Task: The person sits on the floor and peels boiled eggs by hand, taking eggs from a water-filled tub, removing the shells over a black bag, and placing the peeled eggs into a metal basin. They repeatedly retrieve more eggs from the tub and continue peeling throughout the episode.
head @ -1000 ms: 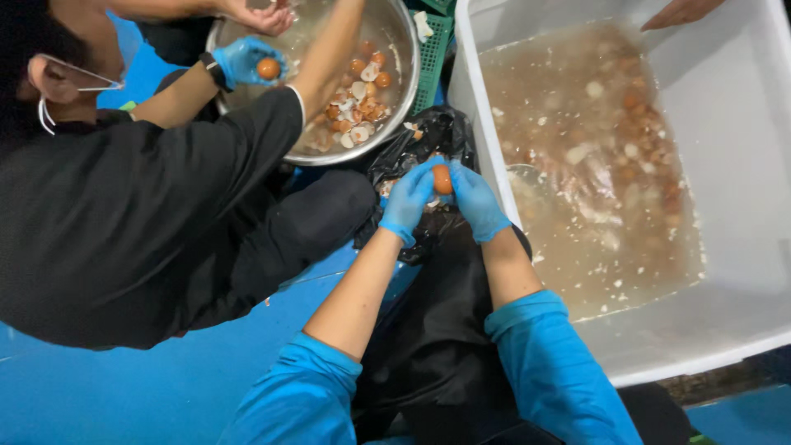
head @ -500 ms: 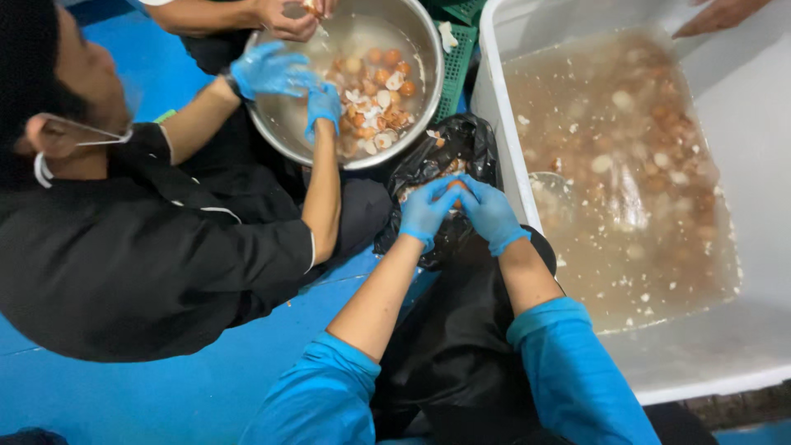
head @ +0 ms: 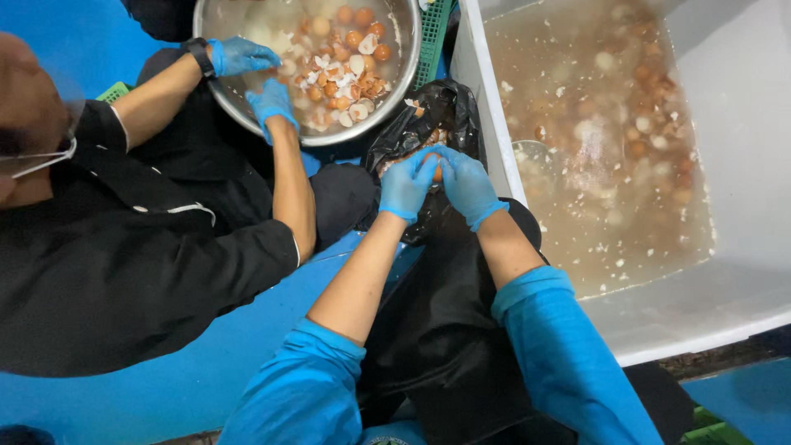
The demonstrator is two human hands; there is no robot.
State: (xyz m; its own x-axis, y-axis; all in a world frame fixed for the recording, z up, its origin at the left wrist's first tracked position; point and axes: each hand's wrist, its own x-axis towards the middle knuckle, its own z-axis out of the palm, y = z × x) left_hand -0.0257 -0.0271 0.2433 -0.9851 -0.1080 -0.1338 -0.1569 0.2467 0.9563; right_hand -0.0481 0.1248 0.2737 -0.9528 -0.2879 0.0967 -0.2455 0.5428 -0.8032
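Both my hands wear blue gloves and meet over a black plastic bag (head: 449, 111) in front of my lap. My left hand (head: 408, 183) and my right hand (head: 465, 183) together grip a small brown egg (head: 437, 171), mostly hidden between the fingers. Bits of shell lie in the bag's mouth. To the right stands a large white tub (head: 741, 272) of cloudy water with several eggs and shell flakes floating in it.
A person in black sits at my left, with blue-gloved hands (head: 270, 103) at a round metal bowl (head: 247, 111) of brown eggs and shells. A green crate (head: 434, 37) stands between bowl and tub. The floor (head: 165, 395) is blue.
My view has shifted, so the bowl and tub sit higher and nearer. My hands stay closed together on the egg above the bag. The other person's hands have moved along the bowl's rim.
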